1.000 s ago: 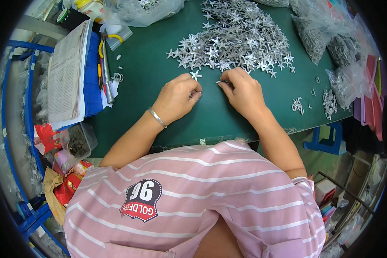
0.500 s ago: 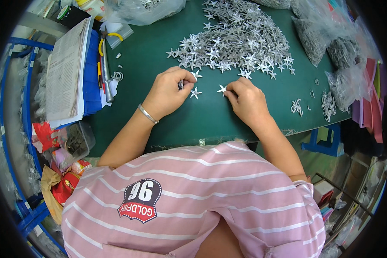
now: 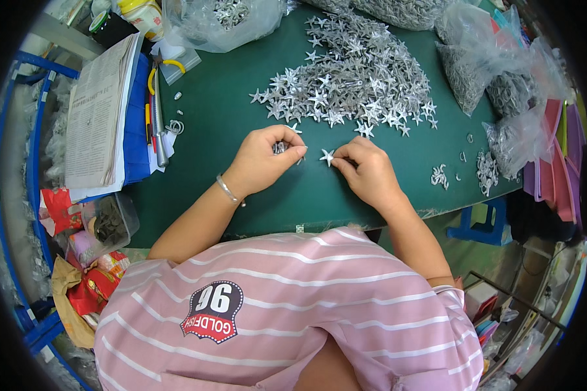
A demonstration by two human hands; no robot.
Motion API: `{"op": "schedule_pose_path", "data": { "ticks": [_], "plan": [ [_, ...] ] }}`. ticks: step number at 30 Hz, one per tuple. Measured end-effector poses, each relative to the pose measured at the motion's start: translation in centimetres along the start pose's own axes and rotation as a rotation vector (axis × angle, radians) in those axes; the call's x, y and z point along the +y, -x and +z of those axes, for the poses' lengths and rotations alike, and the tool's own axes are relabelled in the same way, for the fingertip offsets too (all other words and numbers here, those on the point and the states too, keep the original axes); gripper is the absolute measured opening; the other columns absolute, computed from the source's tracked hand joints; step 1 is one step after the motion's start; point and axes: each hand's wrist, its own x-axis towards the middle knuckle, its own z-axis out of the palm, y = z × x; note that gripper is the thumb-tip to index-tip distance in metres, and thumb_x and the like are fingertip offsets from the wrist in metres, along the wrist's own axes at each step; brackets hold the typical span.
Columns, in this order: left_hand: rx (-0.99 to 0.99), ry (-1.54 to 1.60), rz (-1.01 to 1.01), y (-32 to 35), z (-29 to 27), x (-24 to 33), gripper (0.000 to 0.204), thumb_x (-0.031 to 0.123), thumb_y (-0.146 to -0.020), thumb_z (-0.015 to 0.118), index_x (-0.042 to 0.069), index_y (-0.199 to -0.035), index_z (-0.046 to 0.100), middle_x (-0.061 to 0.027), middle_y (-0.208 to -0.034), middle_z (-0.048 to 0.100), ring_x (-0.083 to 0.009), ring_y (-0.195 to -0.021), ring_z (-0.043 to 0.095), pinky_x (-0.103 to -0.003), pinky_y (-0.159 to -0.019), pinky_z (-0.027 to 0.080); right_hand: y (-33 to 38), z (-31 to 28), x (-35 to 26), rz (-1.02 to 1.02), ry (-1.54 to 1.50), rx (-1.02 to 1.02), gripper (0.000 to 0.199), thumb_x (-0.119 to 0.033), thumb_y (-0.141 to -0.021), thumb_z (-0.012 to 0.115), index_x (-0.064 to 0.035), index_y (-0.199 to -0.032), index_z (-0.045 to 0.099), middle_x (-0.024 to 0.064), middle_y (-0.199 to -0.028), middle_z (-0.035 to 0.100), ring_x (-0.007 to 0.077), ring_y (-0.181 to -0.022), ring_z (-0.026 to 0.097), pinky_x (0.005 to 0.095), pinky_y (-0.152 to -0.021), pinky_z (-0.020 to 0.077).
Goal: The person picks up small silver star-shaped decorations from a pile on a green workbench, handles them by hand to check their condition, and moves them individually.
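Thumb and fingers of my right hand (image 3: 370, 172) pinch a silver star-shaped metal piece (image 3: 327, 157) by one arm, just above the table. To its left, my left hand (image 3: 262, 161) is curled closed around small grey metal pieces (image 3: 280, 148), partly hidden by the fingers. A sliver of something metallic shows at that hand's thumb tip, too small to make out. One loose star (image 3: 295, 128) lies just beyond the left knuckles. Farther off spreads a big heap of the same silver stars (image 3: 365, 78).
The green table (image 3: 209, 130) carries bags of metal parts (image 3: 463, 72) at far right and small metal hooks (image 3: 486, 173) in front of them. At left are newspapers (image 3: 98, 117), yellow-handled pliers (image 3: 153, 75) and a plastic bag (image 3: 212, 26). A blue stool (image 3: 479, 225) stands below.
My hands have come closer together, the right one bringing its star leftward. The star that lay by my left fingertips no longer shows there. The whole view has shifted slightly.
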Motion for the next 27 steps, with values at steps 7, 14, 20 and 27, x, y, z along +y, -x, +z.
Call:
{"op": "schedule_pose_path", "data": {
  "ticks": [7, 14, 20, 27],
  "plan": [
    [-0.186, 1.154, -0.210, 1.0, -1.3, -0.9, 0.010, 0.011, -0.095, 0.052, 0.004, -0.100, 0.057, -0.0049, -0.084, 0.054, -0.0082, -0.064, 0.043, -0.021, -0.053, 0.033, -1.0, -2.2, 0.4, 0.215, -1.737, -0.166, 0.023, -0.024, -0.092, 0.054, -0.0075, -0.107, 0.053, 0.0142, -0.096, 0.055, 0.0217, -0.068, 0.058, 0.0232, -0.040, 0.0408],
    [-0.306, 1.346, -0.129, 1.0, -1.0, -0.7, 0.014, 0.013, -0.096, 0.049, 0.005, -0.104, 0.058, -0.0062, -0.091, 0.049, -0.0090, -0.067, 0.041, -0.021, -0.055, 0.033, -4.4, -0.8, -0.1, 0.177, -0.282, 0.105, 0.013, -0.019, -0.088, 0.064, -0.0082, -0.094, 0.068, 0.0054, -0.078, 0.060, 0.0194, -0.062, 0.061, 0.0302, -0.049, 0.0470],
    [-0.169, 0.963, -0.234, 1.2, -1.3, 0.1, 0.011, 0.013, -0.093, 0.056, 0.004, -0.098, 0.061, -0.0068, -0.087, 0.056, -0.0099, -0.067, 0.047, -0.022, -0.055, 0.036, -4.3, 1.7, 0.3, -0.067, 0.468, 0.300, 0.012, -0.014, -0.080, 0.069, -0.0128, -0.092, 0.071, 0.0052, -0.081, 0.060, 0.0271, -0.069, 0.063, 0.0389, -0.060, 0.0512],
    [-0.037, -0.496, 0.091, 1.7, -1.2, 0.1, 0.006, 0.006, -0.077, 0.069, 0.002, -0.080, 0.066, -0.0085, -0.076, 0.060, -0.0197, -0.068, 0.058, -0.030, -0.062, 0.046, -2.4, 0.6, 0.6, -0.087, 0.326, 0.172, 0.008, -0.012, -0.079, 0.067, -0.0102, -0.086, 0.070, 0.0067, -0.081, 0.060, 0.0286, -0.073, 0.063, 0.0401, -0.063, 0.0517]
  ]
}}
